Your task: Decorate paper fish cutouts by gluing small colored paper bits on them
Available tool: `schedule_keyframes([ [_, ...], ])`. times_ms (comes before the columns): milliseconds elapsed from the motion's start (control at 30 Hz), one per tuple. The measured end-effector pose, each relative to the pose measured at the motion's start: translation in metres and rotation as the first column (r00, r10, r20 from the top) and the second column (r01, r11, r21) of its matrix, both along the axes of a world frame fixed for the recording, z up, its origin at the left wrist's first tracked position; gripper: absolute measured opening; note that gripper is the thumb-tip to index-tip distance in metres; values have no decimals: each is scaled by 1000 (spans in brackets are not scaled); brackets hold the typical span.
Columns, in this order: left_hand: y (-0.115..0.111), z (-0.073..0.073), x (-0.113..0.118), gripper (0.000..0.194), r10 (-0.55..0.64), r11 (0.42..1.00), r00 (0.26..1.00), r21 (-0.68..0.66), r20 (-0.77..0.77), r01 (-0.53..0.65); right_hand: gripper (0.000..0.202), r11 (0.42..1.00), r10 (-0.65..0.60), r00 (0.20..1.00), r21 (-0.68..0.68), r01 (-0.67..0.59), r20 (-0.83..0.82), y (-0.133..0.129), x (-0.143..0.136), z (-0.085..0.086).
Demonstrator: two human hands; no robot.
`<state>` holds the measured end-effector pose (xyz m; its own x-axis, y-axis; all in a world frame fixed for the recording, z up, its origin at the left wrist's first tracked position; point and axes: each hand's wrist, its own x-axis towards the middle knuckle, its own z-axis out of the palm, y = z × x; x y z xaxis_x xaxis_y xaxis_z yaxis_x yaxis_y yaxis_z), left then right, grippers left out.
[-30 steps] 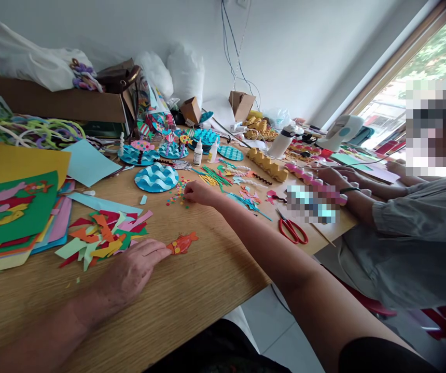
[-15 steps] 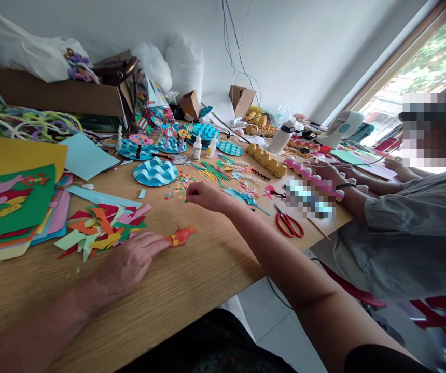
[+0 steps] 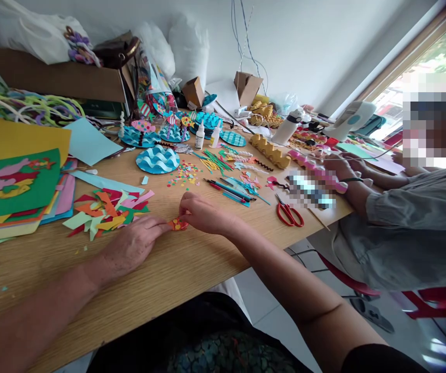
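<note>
An orange paper fish with yellow dots lies on the wooden table between my hands. The fingers of my left hand are together, and their tips hold the fish's left end against the tabletop. My right hand is over the fish's right end, thumb and fingers closed in a pinch. Whatever sits between those fingertips is hidden or too small to make out. Small coloured paper dots are scattered just beyond my right hand. Left of the fish is a pile of coloured paper scraps.
Brushes or pens and red-handled scissors lie to the right. Glue bottles stand behind the dots, near a blue wavy paper disc. Paper sheets are stacked at left. A co-worker's sleeve is at the right.
My right hand has come from beside the dots towards me, onto the fish, and now covers its right part. My left hand still holds the fish. The view has shifted slightly.
</note>
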<state>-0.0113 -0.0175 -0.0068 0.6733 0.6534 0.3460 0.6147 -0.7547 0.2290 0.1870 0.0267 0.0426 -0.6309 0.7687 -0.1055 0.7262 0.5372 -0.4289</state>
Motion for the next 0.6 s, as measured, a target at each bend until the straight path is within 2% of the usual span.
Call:
schedule_keyframes([
  [600,0,3,1,43,1,1000,1000,18,21,-1,19,999,15,993,31,-19,117,-6,-1,-1],
])
